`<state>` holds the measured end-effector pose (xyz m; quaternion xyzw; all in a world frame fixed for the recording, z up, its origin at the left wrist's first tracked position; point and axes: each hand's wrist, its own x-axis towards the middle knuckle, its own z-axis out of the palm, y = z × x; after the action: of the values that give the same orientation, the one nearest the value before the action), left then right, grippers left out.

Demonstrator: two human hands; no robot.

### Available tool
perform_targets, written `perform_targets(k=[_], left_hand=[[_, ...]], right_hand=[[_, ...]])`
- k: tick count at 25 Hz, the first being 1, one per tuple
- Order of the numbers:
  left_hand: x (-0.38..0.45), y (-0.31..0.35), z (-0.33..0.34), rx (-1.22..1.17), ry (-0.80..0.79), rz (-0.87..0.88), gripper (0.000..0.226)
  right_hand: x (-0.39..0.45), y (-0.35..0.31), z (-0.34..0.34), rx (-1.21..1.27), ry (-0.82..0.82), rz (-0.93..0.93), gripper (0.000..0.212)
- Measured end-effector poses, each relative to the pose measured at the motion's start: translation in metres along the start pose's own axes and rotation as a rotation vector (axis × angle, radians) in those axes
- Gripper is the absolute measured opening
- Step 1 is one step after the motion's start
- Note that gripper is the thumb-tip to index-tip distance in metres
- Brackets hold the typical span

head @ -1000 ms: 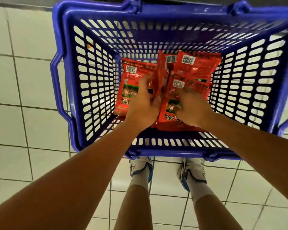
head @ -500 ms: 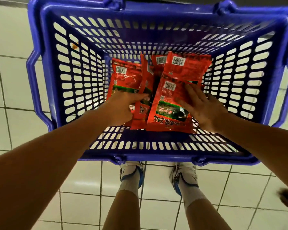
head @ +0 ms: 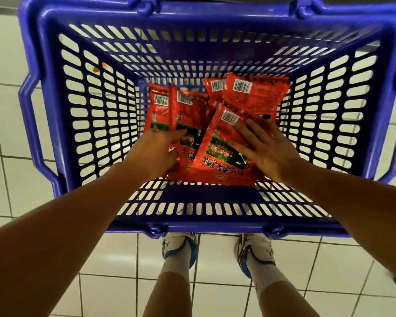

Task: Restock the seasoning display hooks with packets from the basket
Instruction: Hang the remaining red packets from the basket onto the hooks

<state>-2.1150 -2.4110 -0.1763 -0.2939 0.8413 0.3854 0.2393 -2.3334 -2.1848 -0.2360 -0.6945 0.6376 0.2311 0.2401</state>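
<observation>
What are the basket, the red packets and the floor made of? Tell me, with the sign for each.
Basket: moulded plastic, blue and glossy, judging by highlights on the rim and uniform slotted walls.
Red packets: thin plastic film, probably; shiny, crinkled, with printed barcodes.
Floor: glazed ceramic tile, apparently; pale squares with dark grout lines and a soft sheen.

Floor: glossy white square ceramic tiles (head: pixel 220 255) with thin dark grout lines, reflecting light near the feet.
On the floor: blue slotted plastic shopping basket (head: pixel 206 216), apparently standing on the tiles, near rim just in front of the shoes.
Also on the floor: pair of white trainers with blue trim (head: pixel 181 245), side by side, white socks above.
Basket bottom: red plastic seasoning packets with white barcode labels (head: pixel 256 97), overlapping in a loose heap.
</observation>
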Motion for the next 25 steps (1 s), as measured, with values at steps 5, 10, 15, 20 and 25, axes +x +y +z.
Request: perform_targets(k=[5,10,15,20,25], left_hand=[[0.002,-0.003,-0.004,-0.048,0.048,-0.011,0.051],[-0.004,0.002,-0.018,-0.045,0.087,-0.113,0.046],[-0.017,0.022,-0.056,0.202,0.13,-0.016,0.032],[-0.05,0.058,-0.107,-0.109,0.065,-0.012,0.027],[-0.105,0.115,-0.158,-0.589,0.153,-0.029,0.019]], right_hand=[[0.004,-0.002,0.008,-0.024,-0.003,-0.024,0.111],[0.0,-0.001,-0.016,0.071,0.004,-0.104,0.067],[-0.028,-0.014,-0.085,0.715,0.164,-0.011,0.048],[-0.088,-0.013,-0.169,1.703,0.262,0.285,0.038],[-0.142,-0.002,-0.226,2.217,0.432,0.68,0.03]])
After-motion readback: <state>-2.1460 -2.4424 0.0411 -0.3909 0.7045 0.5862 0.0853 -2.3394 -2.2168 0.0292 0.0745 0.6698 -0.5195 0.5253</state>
